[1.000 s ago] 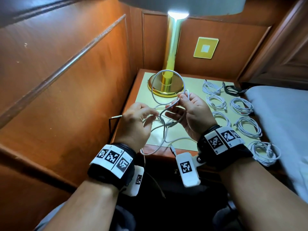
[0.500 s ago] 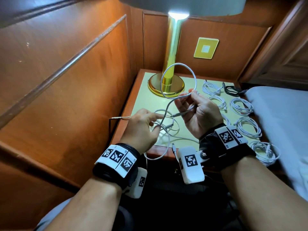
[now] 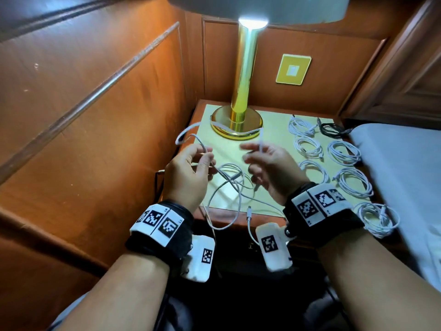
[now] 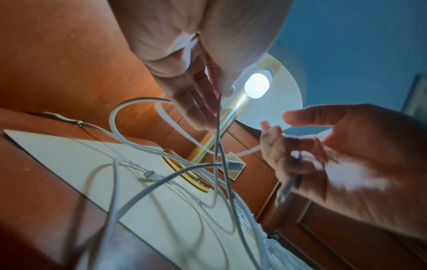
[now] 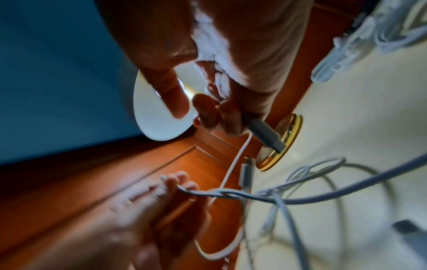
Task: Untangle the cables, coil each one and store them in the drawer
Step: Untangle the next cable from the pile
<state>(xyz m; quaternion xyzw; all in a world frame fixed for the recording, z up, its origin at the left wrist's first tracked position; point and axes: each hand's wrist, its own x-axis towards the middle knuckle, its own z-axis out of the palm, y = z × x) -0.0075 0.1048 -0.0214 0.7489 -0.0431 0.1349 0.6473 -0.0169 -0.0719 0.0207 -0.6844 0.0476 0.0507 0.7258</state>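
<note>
Two hands (image 3: 188, 173) (image 3: 269, 166) pinching one thin, smooth white cable (image 3: 235, 132).

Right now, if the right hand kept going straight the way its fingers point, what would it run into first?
Probably the shiny gold round lamp base. The right hand, pinching a thin white cable, points up the pale nightstand top towards it, though depth is hard to judge.

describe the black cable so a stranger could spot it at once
Start at the gold lamp base on the nightstand and look right, past the first white coil. The black cable lies at the back right corner beside the bed, the only dark bundle among white ones.
</note>
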